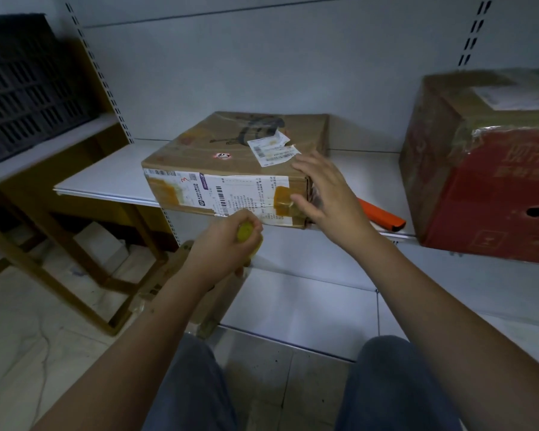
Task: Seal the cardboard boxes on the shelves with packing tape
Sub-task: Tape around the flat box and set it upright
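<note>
Your left hand (223, 247) is curled tight around a yellow object (249, 236), gripped just below the near face of the flat brown cardboard box (231, 163); what the yellow object is cannot be told, as your fingers hide most of it. Your right hand (321, 189) is spread wide, fingers straight and apart, laid against the box's near right corner, with the thumb on a patch of tan packing tape (282, 197) stuck to the near face.

The flat box lies on the white metal shelf (106, 178), its near edge overhanging the shelf's lip. Its long axis runs left to right, skewed so the near right corner points toward you. A long white shipping label (231, 194) runs across the near face, and a second, torn white label (269, 149) sits on top.

Two cardboard boxes stand on this shelf: the flat one in the middle, and a taller red-and-brown cardboard box (492, 181) to the right, well apart from it, wrapped in glossy tape. Between them, behind your right wrist, lies an orange tool handle (383, 214). To the far left, a black slotted plastic crate (22, 85) rests on a wooden-framed table (44, 213).
</note>
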